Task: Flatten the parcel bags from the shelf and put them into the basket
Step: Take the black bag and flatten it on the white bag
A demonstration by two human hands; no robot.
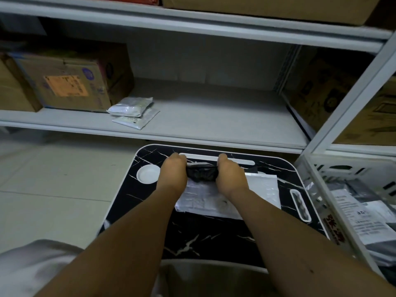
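Note:
A white parcel bag (260,189) with a black inner flap (201,173) lies on the black marble-pattern lap table (205,239). My left hand (172,173) and my right hand (230,175) both grip the bag's far end, fingers curled under, with the black flap bunched between them. Two more silver-white parcel bags (132,111) lie stacked on the grey shelf (214,116) to the far left. The white basket (351,174) stands at the right, with several flat bags (353,219) inside.
Cardboard boxes (70,82) stand on the shelf at the left and more at the right (342,103). A white upright shelf post (351,95) rises at the right. The table has a round white cup recess (148,173). Pale floor tiles lie to the left.

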